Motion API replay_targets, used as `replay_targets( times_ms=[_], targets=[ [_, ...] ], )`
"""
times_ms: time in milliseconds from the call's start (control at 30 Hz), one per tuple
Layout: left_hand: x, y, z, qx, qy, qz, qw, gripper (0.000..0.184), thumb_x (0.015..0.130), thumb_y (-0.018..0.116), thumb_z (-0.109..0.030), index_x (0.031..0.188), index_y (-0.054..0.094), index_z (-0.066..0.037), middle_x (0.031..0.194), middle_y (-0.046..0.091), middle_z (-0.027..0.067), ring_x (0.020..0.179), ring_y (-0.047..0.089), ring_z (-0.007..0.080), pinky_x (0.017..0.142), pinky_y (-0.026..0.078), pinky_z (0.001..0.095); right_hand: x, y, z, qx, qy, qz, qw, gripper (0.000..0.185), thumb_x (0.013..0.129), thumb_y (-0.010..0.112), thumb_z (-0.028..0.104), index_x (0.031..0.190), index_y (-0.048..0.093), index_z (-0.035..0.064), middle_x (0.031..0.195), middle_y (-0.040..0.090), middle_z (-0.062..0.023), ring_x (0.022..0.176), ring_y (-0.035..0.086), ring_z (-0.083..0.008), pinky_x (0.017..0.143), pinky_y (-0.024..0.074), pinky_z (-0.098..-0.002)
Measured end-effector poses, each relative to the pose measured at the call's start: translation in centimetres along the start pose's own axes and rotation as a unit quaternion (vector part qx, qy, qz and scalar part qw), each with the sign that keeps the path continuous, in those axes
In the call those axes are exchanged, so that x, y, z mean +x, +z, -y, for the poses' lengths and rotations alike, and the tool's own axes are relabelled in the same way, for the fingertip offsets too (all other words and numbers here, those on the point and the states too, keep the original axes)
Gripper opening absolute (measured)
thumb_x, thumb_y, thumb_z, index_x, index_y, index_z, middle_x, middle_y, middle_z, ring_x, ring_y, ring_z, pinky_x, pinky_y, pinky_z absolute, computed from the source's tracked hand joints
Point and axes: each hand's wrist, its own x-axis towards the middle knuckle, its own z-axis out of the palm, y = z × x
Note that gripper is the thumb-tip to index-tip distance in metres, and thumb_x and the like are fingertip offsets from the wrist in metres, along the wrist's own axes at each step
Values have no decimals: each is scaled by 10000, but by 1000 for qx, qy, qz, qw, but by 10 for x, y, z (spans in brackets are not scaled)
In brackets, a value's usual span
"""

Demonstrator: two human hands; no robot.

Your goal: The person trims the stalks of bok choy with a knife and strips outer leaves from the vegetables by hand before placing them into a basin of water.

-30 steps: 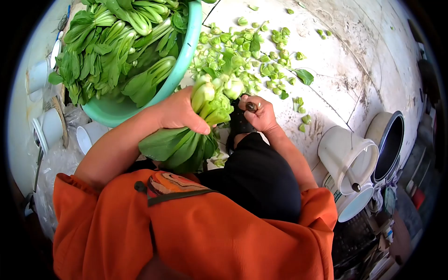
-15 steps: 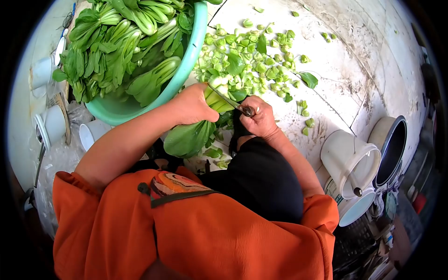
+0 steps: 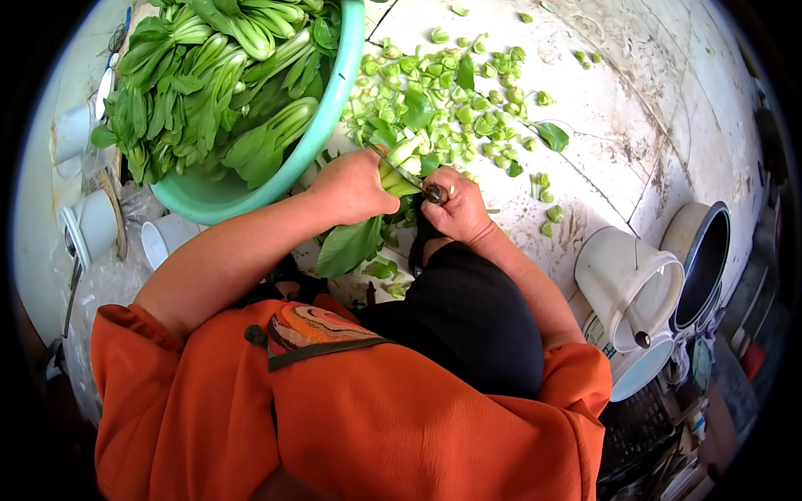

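Note:
My left hand (image 3: 355, 188) is closed around a head of bok choy (image 3: 351, 247), its dark leaves hanging down toward my lap and its pale stalks pointing away from me. In my right hand (image 3: 456, 204) is a knife (image 3: 433, 193), gripped by its dark handle. The blade slants up and left across the base of the stalks, close to my left thumb side; whether it has entered the stalks I cannot tell. Beyond both hands, cut bok choy ends (image 3: 480, 121) lie scattered over the floor. A green basin (image 3: 336, 104) heaped with whole bok choy (image 3: 213, 83) stands at the left.
White tiled floor (image 3: 618, 150) with dirt smears stretches ahead. At the right, a white bucket (image 3: 601, 271) lies tilted beside a dark-lined tub (image 3: 710, 259). White containers (image 3: 92, 221) and clear plastic (image 3: 104, 309) sit at the left. My knee (image 3: 476, 326) is just below my right hand.
The bok choy has turned, so its leaves show narrower and farther right. My left hand has shifted slightly right, closer to my right hand. The knife stays at the stalk base.

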Motion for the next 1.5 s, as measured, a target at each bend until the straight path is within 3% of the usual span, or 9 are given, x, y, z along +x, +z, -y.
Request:
replay_targets(
  times_ms=[200,400,667,767,900,1033,1100,1333,1500],
  targets=[
    [-6,-4,-6,33,-11,-28,999,707,634,677,-282,1241,524,46,922,664,229,883,653,356,799,526,397,-8,5,-15,25,32,-11,999,178,641,618,17,799,541,44,752,559,-118,714,555,-330,666,477,-369],
    [-16,-10,-8,-58,45,-140,987,758,639,681,-296,1273,491,74,989,657,240,937,646,343,850,510,372,-46,18,-39,21,237,-19,971,257,735,559,71,976,645,94,944,643,-134,913,629,-300,870,492,-324],
    [-8,-10,7,-137,84,-162,974,826,635,703,-274,1312,434,115,1012,652,240,951,652,318,862,505,336,-20,1,-20,55,204,-75,975,144,684,626,83,825,613,53,778,617,-108,769,619,-296,729,509,-349],
    [-4,-7,14,-111,73,-144,981,741,643,709,-248,1257,482,97,994,659,208,912,656,288,840,508,332,-10,3,-22,47,57,-81,994,173,659,638,76,828,605,58,767,604,-120,751,600,-323,705,503,-374],
    [4,2,28,-240,104,-4,965,577,621,748,-195,1105,540,41,907,651,109,824,627,202,795,511,322,-1,0,-12,19,55,-9,998,169,650,638,88,813,593,93,758,581,-116,758,584,-341,691,497,-401],
    [0,4,20,-121,112,160,973,578,591,761,-240,1082,570,-1,915,665,157,839,650,276,813,522,351,4,4,-9,-6,68,9,998,162,656,655,112,801,588,86,773,584,-132,761,589,-359,702,501,-431],
    [-8,10,10,-57,146,156,975,629,571,767,-284,1103,573,-10,927,666,187,872,647,339,823,517,376,3,10,-15,-7,74,8,997,163,664,658,114,800,579,72,785,593,-144,759,586,-368,713,501,-432],
    [4,-4,22,-257,123,75,956,576,628,817,-225,1106,585,-3,911,672,107,873,646,229,827,510,354,-18,17,-35,25,275,-13,961,157,699,622,157,784,546,50,733,579,-167,725,570,-378,687,477,-421],
    [18,-106,-13,-555,63,-46,828,401,765,749,-304,1055,650,-45,970,680,112,873,652,220,843,516,371,-26,17,-38,35,290,-14,956,200,719,611,204,877,594,83,828,636,-158,788,602,-374,748,493,-403]
  ],
)
